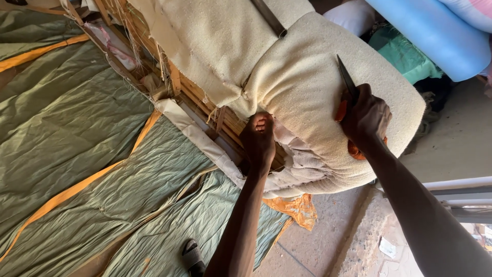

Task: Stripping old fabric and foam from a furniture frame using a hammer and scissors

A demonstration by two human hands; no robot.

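Note:
A cream foam-padded arm of a sofa frame [307,77] fills the upper middle of the view. My left hand [259,141] grips the gathered cream fabric [300,164] at the underside of the padding, close to the wooden slats [197,97]. My right hand [365,117] rests on the padding further right, shut on scissors [346,82] with orange handles and a dark blade that points up and away over the foam.
Green crinkled cloth with orange strips [87,154] covers the ground at left. An orange scrap [297,209] lies under the padding. A blue foam roll [435,36] and green material [405,56] sit at top right. Concrete floor [328,241] and a sandalled foot [192,255] are below.

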